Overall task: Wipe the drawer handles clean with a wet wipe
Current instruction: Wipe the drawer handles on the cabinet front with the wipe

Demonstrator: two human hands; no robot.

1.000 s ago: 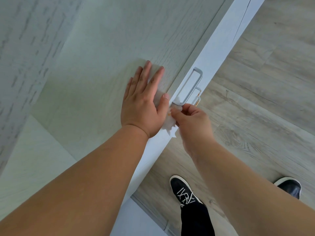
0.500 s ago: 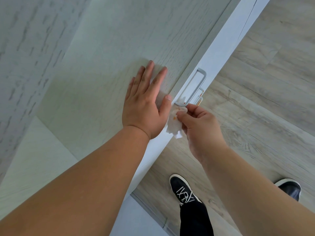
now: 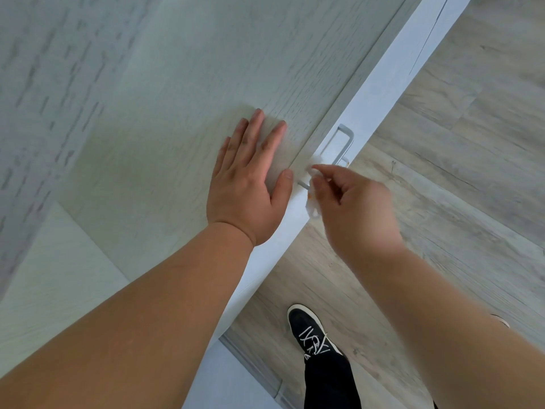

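**White wipe shifts to the near leg of the handle**

Black shoe (image 3: pixel 309 332) stands on the wood-look floor (image 3: pixel 442 202) closest to the camera. Further in, the right hand (image 3: pixel 358 202) has lifted slightly from where it sat half a second ago. Its fingers (image 3: pixel 320 168) are curled and pinch the crumpled wet wipe (image 3: pixel 313 206). Motion blur obscures the exact grip. The wipe is now at the near end of the metal drawer handle (image 3: pixel 345 143), on the white drawer front (image 3: pixel 383 93). An orange-brown mark shows on the wipe, probably lifted dirt.

Left hand (image 3: pixel 250 178) remains flat on the pale grey desk (image 3: pixel 177 84), fingers straight and spread, holding nothing. It has not moved.

Assessment: the near end of the handle is being wiped. The far bend of the bar is bare of the wipe. A second handle shows just below, partly hidden.
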